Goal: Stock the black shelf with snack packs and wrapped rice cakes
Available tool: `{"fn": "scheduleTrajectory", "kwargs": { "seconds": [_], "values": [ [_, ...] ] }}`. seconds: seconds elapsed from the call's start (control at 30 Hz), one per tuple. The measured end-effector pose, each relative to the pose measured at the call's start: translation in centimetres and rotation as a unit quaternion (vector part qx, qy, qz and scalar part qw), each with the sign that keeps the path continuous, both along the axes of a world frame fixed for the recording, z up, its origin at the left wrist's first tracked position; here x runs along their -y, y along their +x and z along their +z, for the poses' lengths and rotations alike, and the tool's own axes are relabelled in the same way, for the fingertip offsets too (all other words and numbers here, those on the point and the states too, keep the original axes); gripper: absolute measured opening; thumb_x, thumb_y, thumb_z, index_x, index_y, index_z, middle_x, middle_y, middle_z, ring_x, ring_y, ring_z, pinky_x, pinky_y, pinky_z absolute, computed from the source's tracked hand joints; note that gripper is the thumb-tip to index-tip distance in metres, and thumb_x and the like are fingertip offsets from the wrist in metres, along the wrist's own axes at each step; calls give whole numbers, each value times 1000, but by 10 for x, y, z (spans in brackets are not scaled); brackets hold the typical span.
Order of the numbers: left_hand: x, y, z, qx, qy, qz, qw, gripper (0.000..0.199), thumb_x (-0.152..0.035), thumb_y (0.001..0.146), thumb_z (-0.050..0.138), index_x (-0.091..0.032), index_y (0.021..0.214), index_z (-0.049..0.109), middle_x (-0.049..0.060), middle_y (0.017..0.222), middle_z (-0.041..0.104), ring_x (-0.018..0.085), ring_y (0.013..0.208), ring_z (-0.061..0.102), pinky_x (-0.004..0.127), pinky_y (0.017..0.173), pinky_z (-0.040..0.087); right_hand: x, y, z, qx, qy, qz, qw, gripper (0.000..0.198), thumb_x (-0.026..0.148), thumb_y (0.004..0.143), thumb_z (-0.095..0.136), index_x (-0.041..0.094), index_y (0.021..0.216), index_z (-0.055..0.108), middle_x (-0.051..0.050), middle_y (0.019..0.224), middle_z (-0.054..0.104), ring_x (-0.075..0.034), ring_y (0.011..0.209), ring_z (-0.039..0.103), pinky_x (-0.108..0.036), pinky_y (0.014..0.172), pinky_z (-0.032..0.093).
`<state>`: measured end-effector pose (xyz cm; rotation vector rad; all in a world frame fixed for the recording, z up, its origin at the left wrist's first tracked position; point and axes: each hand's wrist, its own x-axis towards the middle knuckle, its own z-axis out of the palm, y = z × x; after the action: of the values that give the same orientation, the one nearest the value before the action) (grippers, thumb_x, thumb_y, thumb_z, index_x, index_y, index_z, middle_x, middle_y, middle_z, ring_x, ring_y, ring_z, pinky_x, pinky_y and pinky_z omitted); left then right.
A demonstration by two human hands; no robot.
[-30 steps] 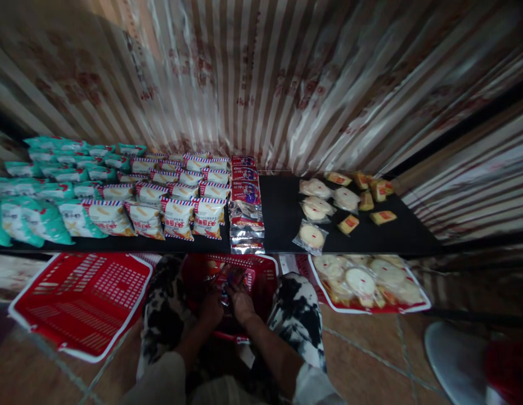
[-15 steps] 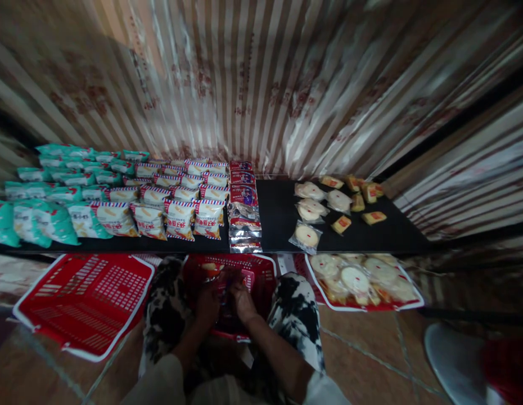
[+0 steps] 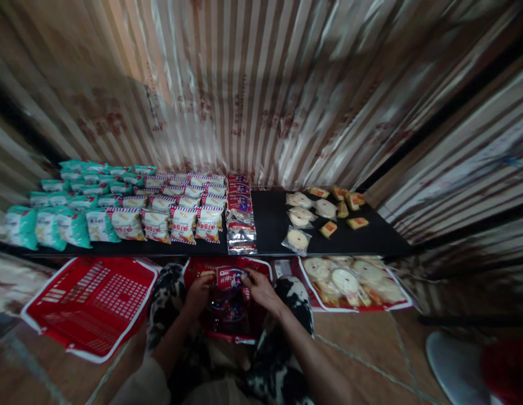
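**Right hand (image 3: 258,288) is pinching a dark-red packet (image 3: 230,279) over a red basket (image 3: 261,265)**

The right-hand fingers are closing on the packet's right edge; the left hand (image 3: 201,291) is curling by its left edge, but whether it is gripping cannot be told. Large pale lettering is running across the packet's front, too blurred to read. Beyond the grip, matching packets (image 3: 240,202) are lining a black shelf (image 3: 270,225). Left of these, white bags (image 3: 208,224) with striped tops are showing red characters, the last looking like 虾; teal bags (image 3: 76,228) are standing farther left, their print unclear. Right of the grip, round wrapped pieces (image 3: 297,239) and small yellow packs (image 3: 357,223) are lying on the shelf. Striped sheeting (image 3: 261,112) is hanging behind, and a tiled floor (image 3: 354,343) is spreading below. Half a second ago the hands were working closer together, deeper in the basket; now they are spreading apart, with the packet's front showing between them.
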<state>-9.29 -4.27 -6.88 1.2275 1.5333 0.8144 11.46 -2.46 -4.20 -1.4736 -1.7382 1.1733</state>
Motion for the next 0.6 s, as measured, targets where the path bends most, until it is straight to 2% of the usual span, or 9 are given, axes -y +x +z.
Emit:
{"fn": "scheduleTrajectory", "kwargs": {
  "seconds": [0.13,0.23,0.3,0.43,0.6],
  "values": [
    [10,11,12,157,-18,-111,981,39,-11,65,49,-15,100,65,5,104,69,19,96,63,32,90,48,-5,2,16,-35,-2,-24,999,32,44,81,49,20,93,67,-2,81,69,-18,79,62,-32,74,49],
    [18,15,16,223,-22,-148,963,42,-21,65,57,-15,106,62,6,106,68,22,98,62,35,92,46,-7,0,27,-70,4,-44,997,33,46,79,51,19,91,66,-1,81,69,-18,79,62,-32,73,49],
    [22,16,16,221,-19,-143,965,40,-31,68,58,-14,104,62,7,104,68,23,98,62,35,91,47,-8,-2,32,-103,3,-54,993,34,48,77,53,19,90,65,-2,81,69,-18,76,62,-31,71,49],
    [26,18,18,149,15,-105,983,40,-43,72,55,-15,99,64,7,102,69,23,98,61,32,89,47,-8,-7,37,-178,-8,-79,981,36,50,75,56,18,90,63,-2,79,68,-17,71,61,-29,66,50],
    [28,24,39,152,41,-94,983,42,-46,76,50,-14,101,63,7,100,69,22,92,62,31,83,49,-6,-11,35,-207,-6,-117,971,45,48,72,59,19,106,56,-3,86,66,-16,76,63,-30,69,52]
  ]
}}
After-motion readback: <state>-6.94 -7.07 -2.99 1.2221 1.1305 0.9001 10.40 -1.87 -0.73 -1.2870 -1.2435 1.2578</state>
